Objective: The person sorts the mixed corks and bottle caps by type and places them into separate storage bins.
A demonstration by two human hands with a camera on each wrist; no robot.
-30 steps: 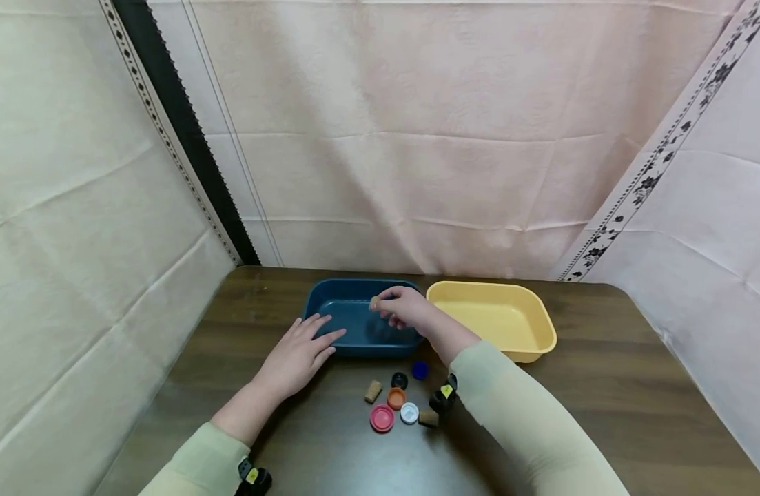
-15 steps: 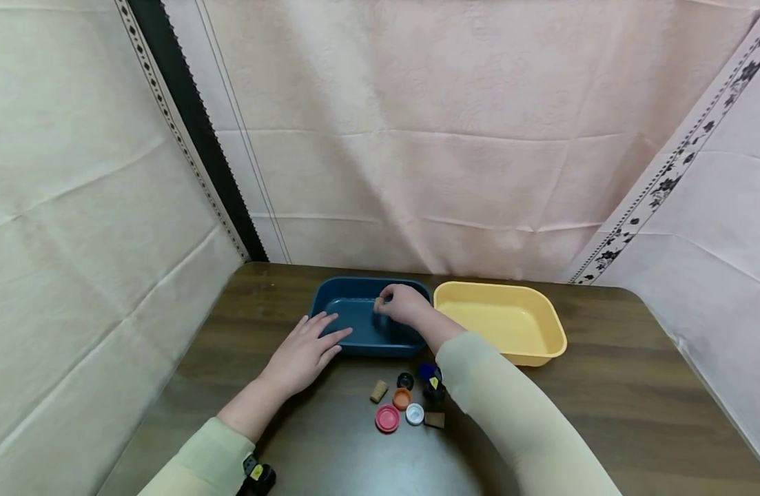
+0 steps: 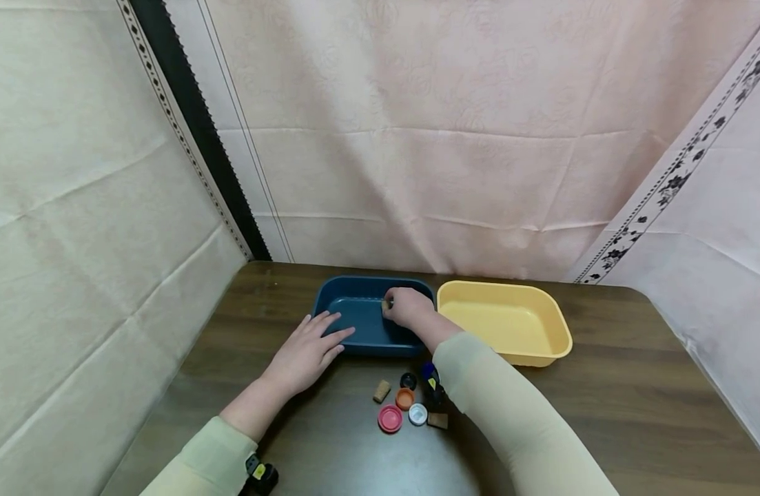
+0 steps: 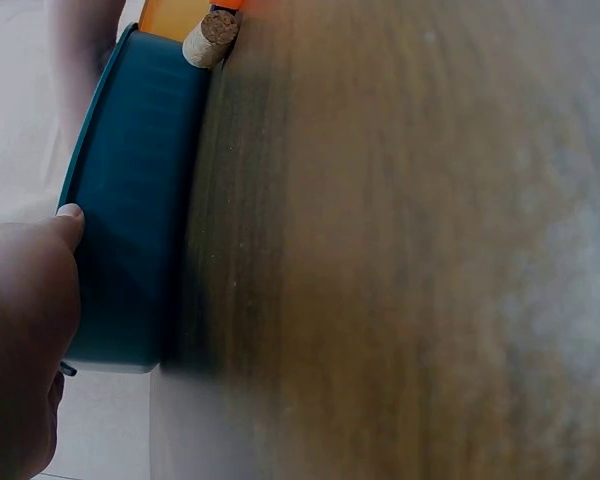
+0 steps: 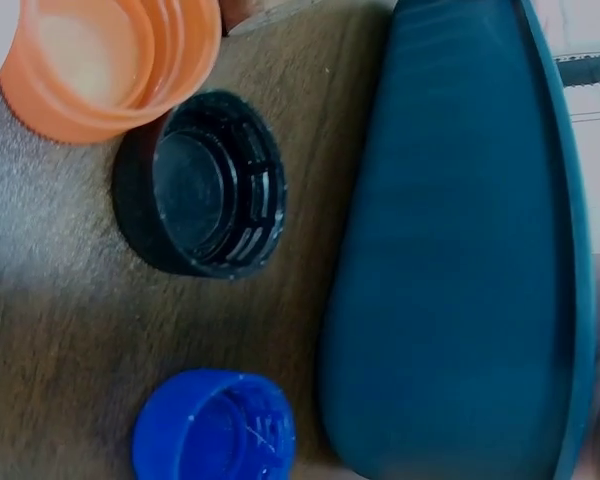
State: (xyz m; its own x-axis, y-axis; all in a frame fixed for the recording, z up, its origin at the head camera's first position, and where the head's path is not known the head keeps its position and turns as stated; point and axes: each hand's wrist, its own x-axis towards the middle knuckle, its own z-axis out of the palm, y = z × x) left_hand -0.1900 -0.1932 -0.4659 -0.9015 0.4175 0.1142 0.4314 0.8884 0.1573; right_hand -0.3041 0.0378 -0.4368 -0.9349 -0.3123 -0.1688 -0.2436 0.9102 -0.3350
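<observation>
Low inside the dark blue tray [image 3: 348, 306], my right hand [image 3: 411, 310] pinches a cork [image 3: 385, 305], mostly hidden by the fingers. My left hand [image 3: 301, 357] lies over the tray's near left corner with its fingers straight and spread. In the left wrist view, the left thumb [image 4: 72, 212] touches the tray's rim. On the table before the tray are a loose cork [image 3: 382, 391], a black cap [image 3: 408, 381], an orange cap [image 3: 404, 398], a red cap [image 3: 390, 419], a white cap [image 3: 418, 414] and another cork [image 3: 438, 421]. A blue cap [image 5: 215, 430] shows in the right wrist view.
A yellow tray [image 3: 506, 320] stands just right of the blue one, with my right forearm passing its near left corner. The wooden table [image 3: 634, 386] is enclosed by hanging pale cloth [image 3: 479, 172] at the back and sides.
My right hand has lowered the cork further into the blue tray. The left hand stays at the tray's corner. The head view has shifted slightly.
</observation>
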